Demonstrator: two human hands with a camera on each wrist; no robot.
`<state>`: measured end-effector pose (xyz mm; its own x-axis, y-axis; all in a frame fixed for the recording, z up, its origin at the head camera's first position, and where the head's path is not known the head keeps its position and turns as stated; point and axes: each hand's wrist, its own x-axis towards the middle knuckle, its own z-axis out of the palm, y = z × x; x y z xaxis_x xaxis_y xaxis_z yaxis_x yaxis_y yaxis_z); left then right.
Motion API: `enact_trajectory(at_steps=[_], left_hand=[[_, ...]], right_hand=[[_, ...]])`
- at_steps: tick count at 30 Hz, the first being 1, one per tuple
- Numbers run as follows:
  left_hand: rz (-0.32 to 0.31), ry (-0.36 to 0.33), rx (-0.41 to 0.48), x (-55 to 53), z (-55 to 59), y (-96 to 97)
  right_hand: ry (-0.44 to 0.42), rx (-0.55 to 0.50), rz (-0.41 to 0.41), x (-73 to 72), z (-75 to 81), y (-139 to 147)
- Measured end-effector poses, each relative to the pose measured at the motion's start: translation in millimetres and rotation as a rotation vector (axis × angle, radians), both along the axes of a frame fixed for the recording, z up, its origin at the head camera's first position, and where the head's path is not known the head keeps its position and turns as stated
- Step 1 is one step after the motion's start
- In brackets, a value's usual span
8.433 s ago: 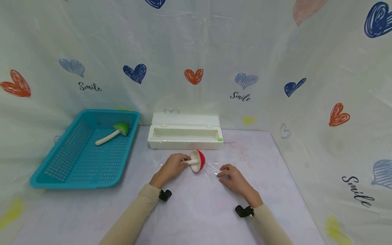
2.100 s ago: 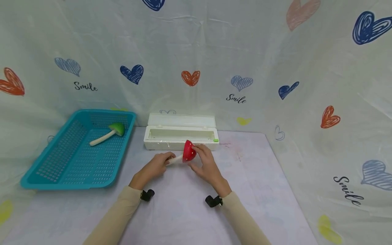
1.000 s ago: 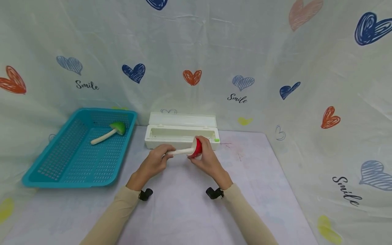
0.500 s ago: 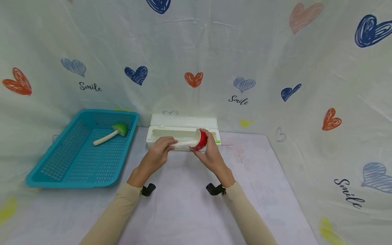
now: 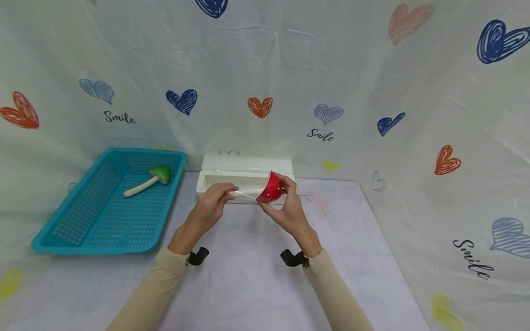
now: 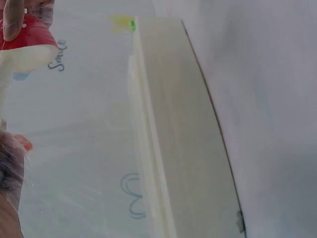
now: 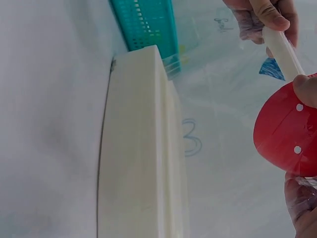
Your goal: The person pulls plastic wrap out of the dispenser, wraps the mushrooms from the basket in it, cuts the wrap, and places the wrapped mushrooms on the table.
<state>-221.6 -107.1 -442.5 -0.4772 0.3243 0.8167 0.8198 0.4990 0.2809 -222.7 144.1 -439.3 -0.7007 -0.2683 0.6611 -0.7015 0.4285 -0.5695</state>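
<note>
A toy mushroom with a white-dotted red cap (image 5: 272, 188) is held up sideways in front of the white box (image 5: 244, 198), its stem pointing left. My left hand (image 5: 209, 209) pinches the stem's end. My right hand (image 5: 291, 214) grips the cap, fingers behind it and thumb at its lower rim. Clear cling film (image 7: 297, 198) wraps around the mushroom and spreads over the fingers of both hands. In the right wrist view the white stem (image 7: 282, 52) runs up to the left hand's fingers. The left wrist view catches only part of the cap (image 6: 32, 34), at the upper left.
The box's lid (image 5: 248, 163) stands raised at the back of the table. To the left is a teal mesh basket (image 5: 45, 243) with a green-capped toy mushroom (image 5: 160, 174) in it. A white curtain (image 5: 290, 69) printed with hearts hangs close behind the box.
The red mushroom has come up from low over the table to in front of the box. My right hand has gone from the film's edge to the cap, which has since turned.
</note>
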Motion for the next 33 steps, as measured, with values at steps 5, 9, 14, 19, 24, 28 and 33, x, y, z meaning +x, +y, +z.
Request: enact_trajectory(at_steps=[5,9,14,19,24,28,33], left_hand=[[-0.046,0.057,0.059,2.4,3.1,0.6],[-0.046,0.025,0.051,4.1,0.8,-1.0],[-0.055,-0.082,0.004,7.8,-12.6,-3.8],[-0.026,-0.256,-0.036,14.1,-34.4,-5.4],[0.029,-0.455,-0.066,17.2,-55.8,-4.3],[0.069,-0.599,-0.095,15.8,-68.0,-3.2],[0.098,-0.718,-0.107,11.1,-78.6,-3.9]], right_hand=[[0.024,-0.021,-0.003,5.7,2.5,1.8],[-0.015,-0.01,-0.026,8.9,-0.7,0.9],[-0.156,0.023,-0.065,11.7,-18.8,2.5],[-0.328,0.028,-0.074,14.2,-41.0,3.4],[-0.443,0.066,-0.104,11.6,-58.6,3.5],[-0.532,0.112,-0.119,4.3,-70.2,3.0],[-0.586,0.139,-0.109,-6.9,-77.7,-0.6]])
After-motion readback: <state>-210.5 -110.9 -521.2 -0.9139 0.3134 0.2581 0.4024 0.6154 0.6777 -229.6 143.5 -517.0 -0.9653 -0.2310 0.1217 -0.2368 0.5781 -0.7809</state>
